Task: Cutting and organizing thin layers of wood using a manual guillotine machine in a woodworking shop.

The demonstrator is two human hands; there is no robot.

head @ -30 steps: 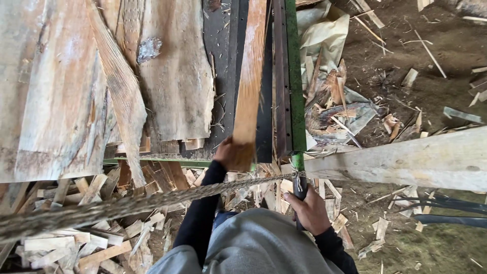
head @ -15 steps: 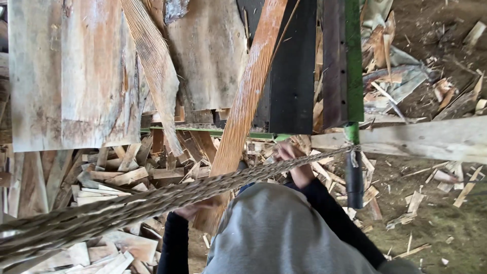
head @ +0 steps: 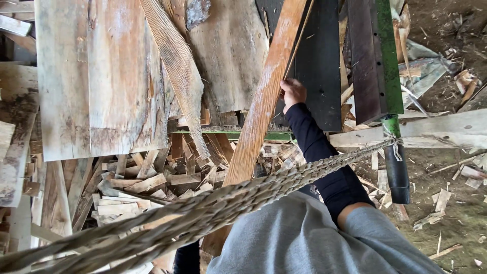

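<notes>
Orange-brown wooden plank [head: 264, 106] slants across a pile of offcuts [head: 137, 187]. The right hand [head: 292, 93] grips its edge near the dark boards [head: 319, 61]. The left hand is hidden, so I cannot tell its state.

The right hand [head: 292, 93] grips a long reddish plank [head: 264, 109] beside a braided rope [head: 213, 213].

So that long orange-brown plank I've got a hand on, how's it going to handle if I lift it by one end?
The plank looks rigid: it runs straight and unbent past the green rail. It will probably feel end-heavy and want to swing, since it is long and the right hand grips only one edge. Its rough grain should resist slipping but may splinter.
</notes>
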